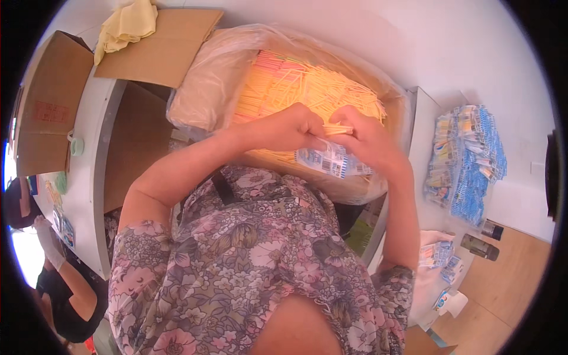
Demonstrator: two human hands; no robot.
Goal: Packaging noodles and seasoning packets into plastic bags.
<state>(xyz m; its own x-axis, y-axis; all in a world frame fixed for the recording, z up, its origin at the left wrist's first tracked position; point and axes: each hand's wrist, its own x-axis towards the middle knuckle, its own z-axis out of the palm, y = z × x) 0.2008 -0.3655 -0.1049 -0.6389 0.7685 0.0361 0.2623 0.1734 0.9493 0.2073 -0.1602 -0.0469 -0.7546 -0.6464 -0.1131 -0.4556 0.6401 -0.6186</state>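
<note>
Over a lined carton, my left hand (293, 127) is closed at the upper edge of a clear plastic packet (322, 161) with blue and white print, which hangs below my fingers. Close beside it, my right hand (371, 141) pinches a small bunch of thin yellow sticks (338, 129). The bunch lies between the two hands, at the top of the packet; whether its ends are inside cannot be made out. Beneath my hands, many loose yellow sticks (337, 86), with pinkish ones (267, 64) at the left, fill the carton.
A clear plastic liner (207, 97) covers the carton's rim. Printed packets (467, 160) are heaped on the right-hand surface, near a dark bottle (479, 247). At left stand a white table (94, 160), an open cardboard box (50, 106) and a yellow cloth (127, 26). A gloved co-worker (71, 290) is at lower left.
</note>
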